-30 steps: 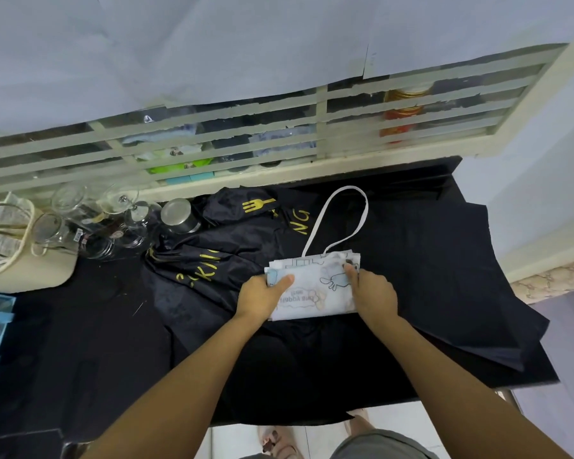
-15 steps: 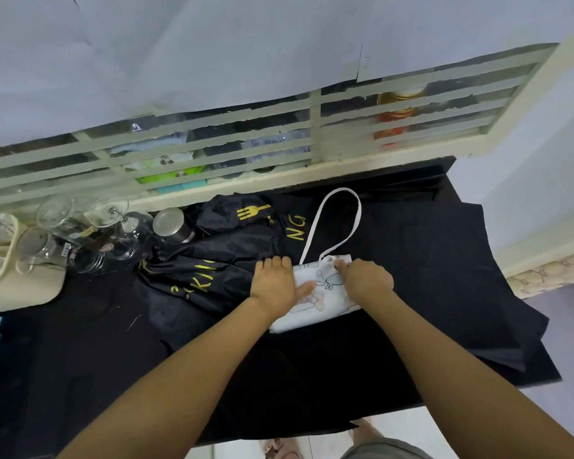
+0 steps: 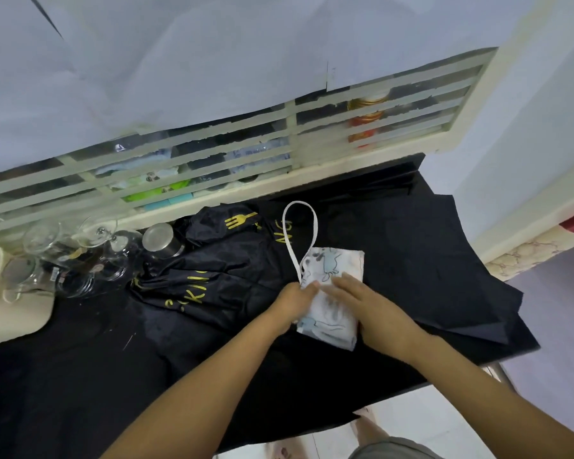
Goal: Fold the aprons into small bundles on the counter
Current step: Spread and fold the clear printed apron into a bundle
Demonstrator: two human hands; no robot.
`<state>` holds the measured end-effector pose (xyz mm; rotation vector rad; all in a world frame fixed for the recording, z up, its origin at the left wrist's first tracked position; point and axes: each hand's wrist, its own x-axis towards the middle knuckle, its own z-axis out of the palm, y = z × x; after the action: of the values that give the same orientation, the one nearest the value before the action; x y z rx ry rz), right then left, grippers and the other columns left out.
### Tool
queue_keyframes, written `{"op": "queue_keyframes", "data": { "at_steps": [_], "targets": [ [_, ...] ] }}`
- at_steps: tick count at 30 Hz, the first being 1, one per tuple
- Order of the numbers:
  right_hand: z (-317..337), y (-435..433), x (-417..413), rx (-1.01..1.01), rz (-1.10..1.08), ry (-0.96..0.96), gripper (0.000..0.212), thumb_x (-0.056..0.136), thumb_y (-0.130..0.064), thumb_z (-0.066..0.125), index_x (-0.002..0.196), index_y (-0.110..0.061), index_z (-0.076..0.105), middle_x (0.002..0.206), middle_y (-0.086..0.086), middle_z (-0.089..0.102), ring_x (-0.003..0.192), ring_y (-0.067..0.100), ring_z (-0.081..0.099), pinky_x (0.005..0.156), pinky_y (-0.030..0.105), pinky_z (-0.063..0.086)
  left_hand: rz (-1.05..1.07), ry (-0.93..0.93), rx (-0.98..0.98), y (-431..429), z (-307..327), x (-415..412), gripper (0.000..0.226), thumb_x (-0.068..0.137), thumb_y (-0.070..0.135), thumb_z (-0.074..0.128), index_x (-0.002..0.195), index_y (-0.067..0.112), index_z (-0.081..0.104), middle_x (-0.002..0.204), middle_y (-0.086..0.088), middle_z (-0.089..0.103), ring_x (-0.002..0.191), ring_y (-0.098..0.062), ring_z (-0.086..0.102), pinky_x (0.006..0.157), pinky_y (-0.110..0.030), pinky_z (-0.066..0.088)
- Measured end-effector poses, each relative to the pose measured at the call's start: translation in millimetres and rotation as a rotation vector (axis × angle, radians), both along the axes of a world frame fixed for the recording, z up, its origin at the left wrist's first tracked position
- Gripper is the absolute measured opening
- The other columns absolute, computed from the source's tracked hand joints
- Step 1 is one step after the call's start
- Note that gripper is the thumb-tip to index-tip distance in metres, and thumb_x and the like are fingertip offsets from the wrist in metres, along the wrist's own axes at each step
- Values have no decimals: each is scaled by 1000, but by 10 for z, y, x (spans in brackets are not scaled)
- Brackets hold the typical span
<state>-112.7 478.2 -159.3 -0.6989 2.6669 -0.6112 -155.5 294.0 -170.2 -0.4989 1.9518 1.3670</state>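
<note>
White apron bundle point(image 3: 337, 270), a folded cloth rectangle with pale blue and grey cartoon print. I see it lying flat on the right half of the black counter point(image 3: 63, 376), roughly midway between back and front edge. It's on black fabric, not bare counter. Its flat white strap loop point(image 3: 314, 226) comes out of the bundle's left side and runs toward the back edge, lying on the dark cloth.

Left hand point(image 3: 292, 301): fingers curled at the bundle's left edge, thumb on top, pinching the cloth where the strap comes out. Right hand point(image 3: 362, 298): flat, palm down, fingers straight and together, pressing on the middle of the bundle, gripping nothing.

Just left of the bundle, touching it, is a glossy black apron with yellow lettering and a yellow fork print point(image 3: 212, 270). It's crumpled, unfolded, and reaches the back edge. Right of the bundle are matte black cloth sheets point(image 3: 444, 276), spread flat, corners hanging over the right edge.

Back-left corner: a cluster of clear glass cups and stemmed glasses point(image 3: 80, 256), some on their sides; I can't count them. A round stainless steel tumbler point(image 3: 162, 241) sits between them and the black apron, against the apron. A cream tray point(image 3: 14, 323) is at the left edge, partly out of view. Behind the back edge is a cream slatted window grille point(image 3: 212, 167).
</note>
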Motion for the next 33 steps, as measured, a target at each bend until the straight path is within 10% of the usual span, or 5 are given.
{"op": "queue_keyframes", "data": {
  "at_steps": [3, 9, 14, 20, 33],
  "targets": [
    [-213, 229, 266, 15, 76, 94, 101, 74, 10, 56, 149, -41, 11, 158, -13, -1, 147, 9, -11, 115, 18, -5, 196, -121, 160, 187, 4, 144, 36, 102, 25, 43, 119, -3, 59, 102, -14, 67, 89, -25, 64, 79, -32, 51],
    [-555, 455, 498, -40, 104, 188, 100, 73, 3, 67, 151, -36, 18, 159, -6, 19, 147, 21, 14, 118, 32, 15, -99, -232, -5, 194, 157, 309, 24, 101, 22, 44, 105, 4, 60, 85, -9, 64, 74, -21, 63, 53, -28, 54],
    [-657, 546, 590, -62, 135, 166, 98, 68, 3, 70, 149, -32, 27, 159, -5, 20, 148, 20, 11, 119, 31, 11, -757, 706, -932, 21, 299, 401, 32, 80, 12, 70, 110, 10, 58, 103, -6, 66, 92, -22, 66, 69, -26, 49],
    [-451, 518, 441, -368, -75, -128, 51, 93, -29, 60, 139, -37, 39, 148, -16, 37, 141, -1, 23, 116, 21, 23, -1199, 902, -474, -70, -68, 442, 67, 93, 9, 49, 152, 16, 18, 159, 2, 12, 147, -12, 2, 119, -27, -8],
    [-208, 273, 454, -755, -641, -204, 42, 81, -18, 75, 115, -29, 52, 109, -23, 63, 103, -1, 61, 85, 12, 45, -105, 429, 159, 137, -143, 525, 18, 90, 20, 65, 106, 14, 70, 99, 3, 74, 94, -4, 67, 78, -12, 48]
  ]
}}
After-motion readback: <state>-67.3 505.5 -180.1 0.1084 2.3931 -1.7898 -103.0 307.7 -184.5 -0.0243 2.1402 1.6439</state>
